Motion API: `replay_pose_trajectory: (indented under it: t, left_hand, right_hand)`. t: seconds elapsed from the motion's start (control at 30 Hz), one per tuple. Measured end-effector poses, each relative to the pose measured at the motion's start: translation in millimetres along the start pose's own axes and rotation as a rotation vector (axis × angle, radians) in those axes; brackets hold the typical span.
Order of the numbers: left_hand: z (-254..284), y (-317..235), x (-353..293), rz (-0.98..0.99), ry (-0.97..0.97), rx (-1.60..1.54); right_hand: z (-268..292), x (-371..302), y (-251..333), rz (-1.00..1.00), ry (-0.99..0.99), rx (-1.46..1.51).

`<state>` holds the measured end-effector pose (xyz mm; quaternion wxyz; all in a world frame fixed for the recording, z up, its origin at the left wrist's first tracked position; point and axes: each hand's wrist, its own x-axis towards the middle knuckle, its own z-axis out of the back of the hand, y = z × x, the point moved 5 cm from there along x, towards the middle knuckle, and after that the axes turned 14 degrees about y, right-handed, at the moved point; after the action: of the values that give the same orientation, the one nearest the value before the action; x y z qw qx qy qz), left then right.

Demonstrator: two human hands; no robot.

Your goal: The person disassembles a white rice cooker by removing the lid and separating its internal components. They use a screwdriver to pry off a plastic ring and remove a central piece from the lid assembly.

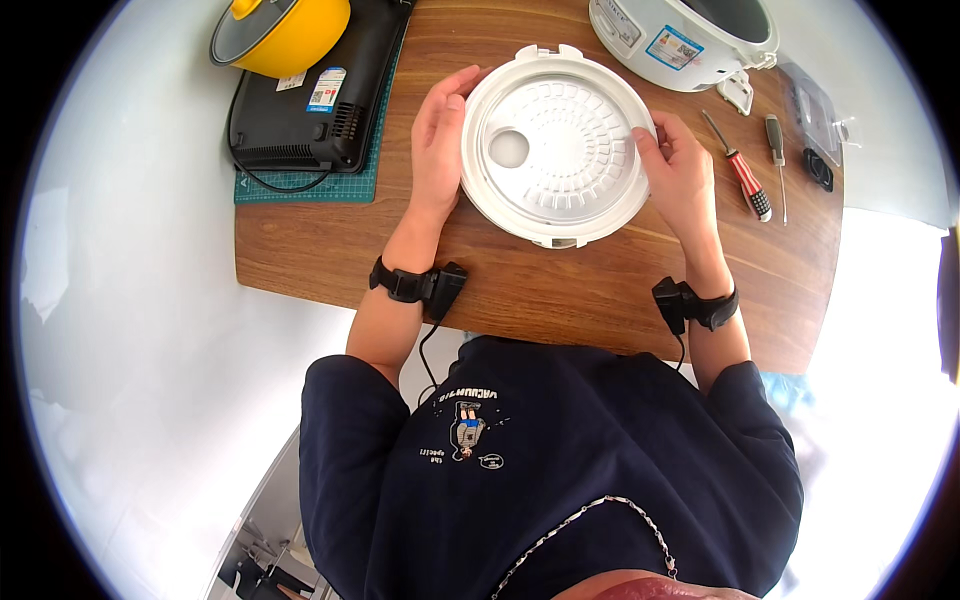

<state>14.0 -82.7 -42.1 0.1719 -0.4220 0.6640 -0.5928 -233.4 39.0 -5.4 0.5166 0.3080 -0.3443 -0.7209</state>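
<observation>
Between my two hands is a round white rice cooker lid [580, 150], its ribbed metallic inner face turned up and a round hole showing on its left part. My left hand [438, 145] grips the left rim, with the thumb along the edge and the fingers curled behind it. On the right rim my right hand [680, 172] closes, thumb on top and fingers mostly under the lid. Past the lid at the far right stands the white rice cooker body [690, 45], open at the top.
Right of my right hand lie a red-and-black screwdriver [745, 178], a slimmer screwdriver [776, 150], a black oval part [818, 170] and a clear plastic piece [808, 105]. At far left, a yellow pot [300, 40] rests on a black appliance [300, 135] over a green cutting mat [350, 188].
</observation>
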Motion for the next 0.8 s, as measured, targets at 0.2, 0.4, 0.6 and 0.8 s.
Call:
replay_pose_trajectory:
  t: [0.2,0.4,0.6,0.8]
  left_hand:
    - [7.0,-2.6,-3.8,-0.031,-0.079,0.072]
    - [9.4,-26.3,-5.8,-0.159,-0.09,0.312]
    - [-20.9,-41.5,-9.1,-0.027,0.212,-0.042]
    - [-44.9,-56.7,-14.9,0.05,0.265,-0.186]
  right_hand:
    - [8.7,-2.5,1.9,0.077,-0.067,0.101]
    - [18.8,-5.6,-0.5,0.192,-0.176,0.181]
    - [23.6,-6.2,-4.7,0.234,-0.22,0.261]
    - [32.1,-14.3,-2.1,0.243,-0.26,0.301]
